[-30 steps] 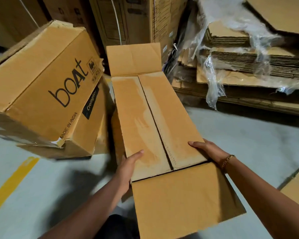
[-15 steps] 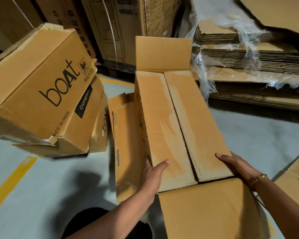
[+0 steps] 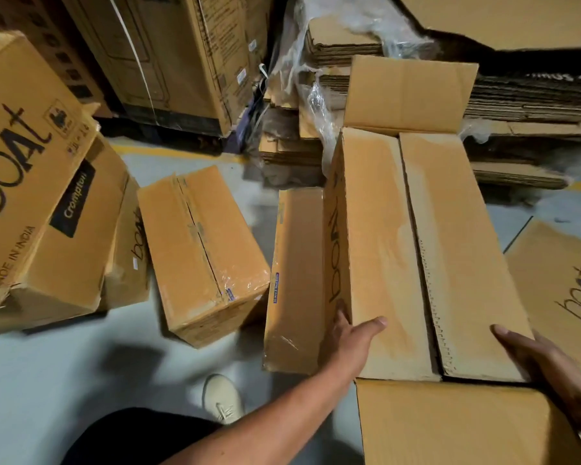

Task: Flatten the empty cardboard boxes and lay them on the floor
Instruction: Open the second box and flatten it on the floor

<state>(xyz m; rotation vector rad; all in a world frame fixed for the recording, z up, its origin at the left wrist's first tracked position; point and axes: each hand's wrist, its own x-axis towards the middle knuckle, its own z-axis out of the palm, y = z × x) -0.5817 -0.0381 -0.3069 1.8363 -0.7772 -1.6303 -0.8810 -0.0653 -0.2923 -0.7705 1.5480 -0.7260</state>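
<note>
I hold a long brown cardboard box [image 3: 413, 236] in front of me, its two long flaps folded shut on top and its end flaps sticking out near and far. My left hand [image 3: 353, 333] grips its near left edge, thumb on top and fingers down the side with the "boat" print. My right hand [image 3: 544, 360] grips the near right corner. A flattened "boat" box [image 3: 564, 283] lies on the floor at the right. A taped-up box [image 3: 198, 250] stands on the floor left of centre.
Large "boat" and "Crompton" boxes [image 3: 37, 182] lean in a pile at the left. Stacks of flat cardboard wrapped in plastic [image 3: 336, 95] and tall cartons [image 3: 168, 55] line the back. My shoe [image 3: 222, 397] stands on the grey floor [image 3: 81, 357] below the box.
The box and both hands have moved to the right. This uncovered the taped-up box on the floor and brought the flattened box at the right into view.
</note>
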